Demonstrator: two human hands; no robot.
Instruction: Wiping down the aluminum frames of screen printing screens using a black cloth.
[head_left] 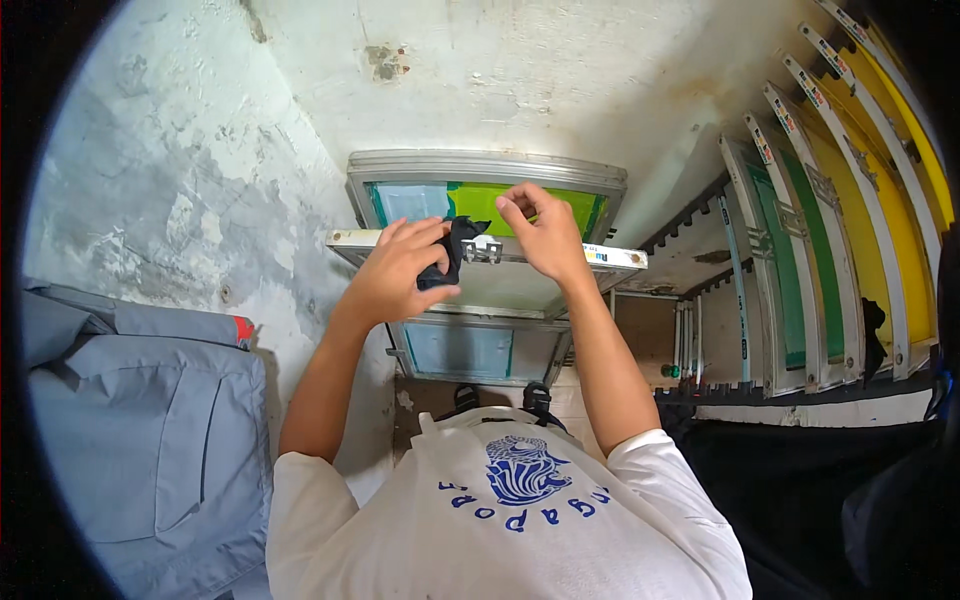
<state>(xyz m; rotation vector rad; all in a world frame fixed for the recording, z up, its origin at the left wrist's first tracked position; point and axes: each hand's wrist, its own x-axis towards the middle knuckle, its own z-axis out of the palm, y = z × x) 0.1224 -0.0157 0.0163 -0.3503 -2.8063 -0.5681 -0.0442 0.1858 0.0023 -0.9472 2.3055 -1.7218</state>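
My left hand (pixel 400 268) is closed around a crumpled black cloth (pixel 458 250) on the top bar of a metal-edged frame (pixel 350 238). Beside the cloth, a small metal hinge clamp (pixel 482 250) sits at the middle of that bar. My right hand (pixel 545 232) hovers just above the bar, right of the clamp. Its thumb and fingertips are drawn together; whatever may be between them is too small to tell. The cloth's upper tip points toward the right thumb, with a gap between them.
Behind stands another frame (pixel 480 160) with green and pale blue mesh. A lower frame (pixel 460 350) is near my feet. Several green and yellow screen frames (pixel 800 260) fill a rack (pixel 690 220) on the right. A grey jacket (pixel 150 420) hangs on the left wall.
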